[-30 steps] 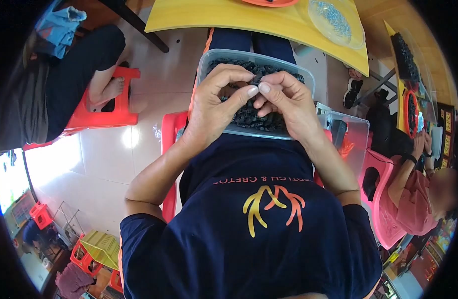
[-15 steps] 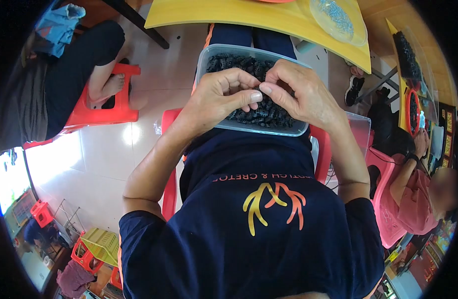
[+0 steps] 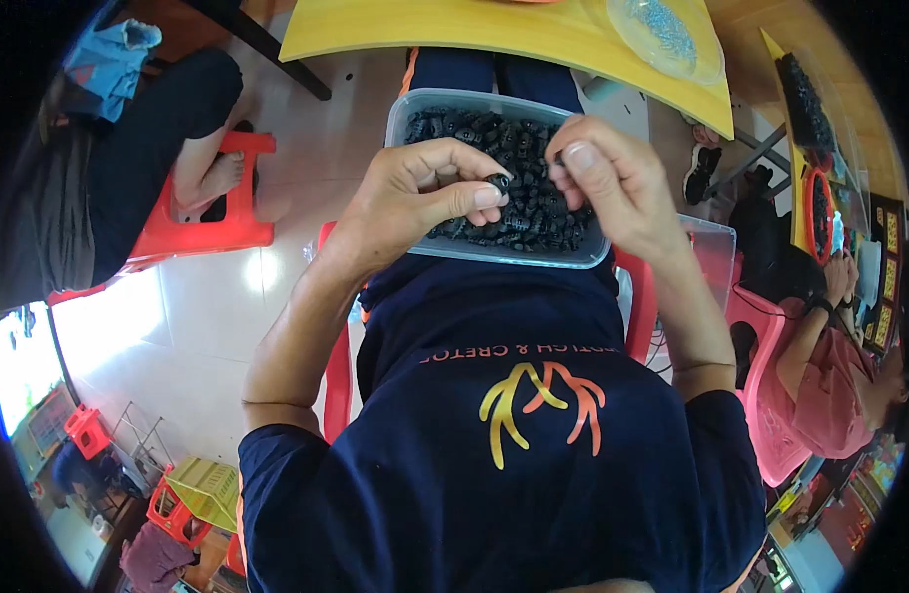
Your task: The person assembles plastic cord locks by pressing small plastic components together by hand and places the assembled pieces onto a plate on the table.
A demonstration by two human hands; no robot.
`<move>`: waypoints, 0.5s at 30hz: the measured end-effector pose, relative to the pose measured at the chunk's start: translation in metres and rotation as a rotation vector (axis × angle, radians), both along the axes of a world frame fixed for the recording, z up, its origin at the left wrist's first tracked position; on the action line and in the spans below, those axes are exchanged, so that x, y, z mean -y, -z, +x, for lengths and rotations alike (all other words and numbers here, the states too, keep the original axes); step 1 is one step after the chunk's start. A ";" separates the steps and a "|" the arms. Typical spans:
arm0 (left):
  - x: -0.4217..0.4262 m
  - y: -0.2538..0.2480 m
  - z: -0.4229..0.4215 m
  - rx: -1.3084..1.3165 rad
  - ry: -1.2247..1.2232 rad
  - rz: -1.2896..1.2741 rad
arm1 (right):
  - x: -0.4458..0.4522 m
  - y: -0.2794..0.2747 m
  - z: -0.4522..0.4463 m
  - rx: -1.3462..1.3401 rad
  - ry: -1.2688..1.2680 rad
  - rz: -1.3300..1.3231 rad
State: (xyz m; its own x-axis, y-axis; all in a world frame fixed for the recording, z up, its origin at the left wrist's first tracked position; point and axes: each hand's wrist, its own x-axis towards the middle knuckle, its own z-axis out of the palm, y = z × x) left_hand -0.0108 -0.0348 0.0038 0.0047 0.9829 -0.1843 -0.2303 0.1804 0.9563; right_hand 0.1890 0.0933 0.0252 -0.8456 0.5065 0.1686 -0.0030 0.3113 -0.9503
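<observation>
I see a small black part (image 3: 500, 184) pinched in the left hand (image 3: 415, 198), partly hidden by its fingertips, over a tub (image 3: 514, 260) of similar pieces (image 3: 519, 222). The right hand (image 3: 618, 188) is curled closed; I can't tell what it grips. The frame crops the yellow tabletop (image 3: 454, 28).

harsh white light is entering from the far left, where a blown-out white opening (image 3: 22, 371) is throwing glare across the glossy pale tiled floor (image 3: 203, 341). the curved yellow wooden table (image 3: 425, 28) is looking brightly lit along its near edge, with shade lying beneath. the clear plastic tub (image 3: 494, 259) is catching pale reflections along its near rim, while its small ridged black plastic pieces (image 3: 522, 148) are merging into dark tones. the bare right hand (image 3: 618, 188) is looking slightly soft. fisheye distortion is bending the table's edge, and black vignetting is swallowing the corners.
</observation>
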 end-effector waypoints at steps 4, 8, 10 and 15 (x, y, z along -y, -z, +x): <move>-0.006 -0.003 0.006 0.018 -0.032 0.042 | 0.008 0.002 0.000 0.071 -0.010 -0.055; -0.009 -0.006 0.010 0.009 -0.024 0.044 | 0.012 0.003 0.002 0.121 0.012 -0.045; -0.010 -0.004 0.012 0.000 -0.013 0.058 | 0.012 0.004 0.002 0.144 0.028 -0.025; -0.013 -0.005 0.013 0.037 -0.033 0.028 | 0.012 0.007 0.001 0.168 0.042 0.000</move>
